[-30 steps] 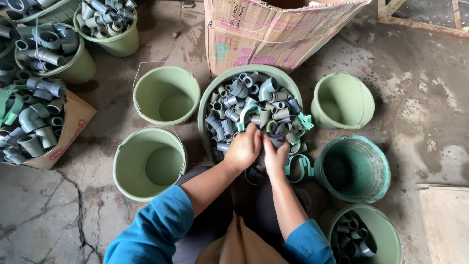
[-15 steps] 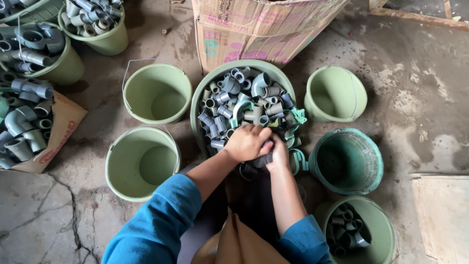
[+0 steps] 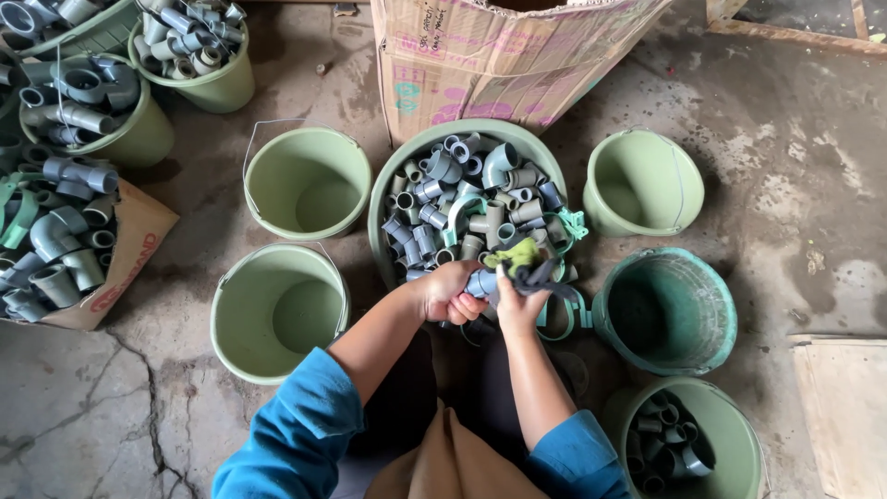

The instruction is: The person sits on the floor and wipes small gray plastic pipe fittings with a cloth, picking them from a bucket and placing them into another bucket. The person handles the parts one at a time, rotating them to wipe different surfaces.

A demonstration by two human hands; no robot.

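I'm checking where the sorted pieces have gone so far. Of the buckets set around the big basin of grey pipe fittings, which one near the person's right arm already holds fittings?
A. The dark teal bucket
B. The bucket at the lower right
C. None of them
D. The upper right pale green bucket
B: the bucket at the lower right has several grey fittings in its bottom, while the pale green bucket and dark teal bucket above it show bare insides.
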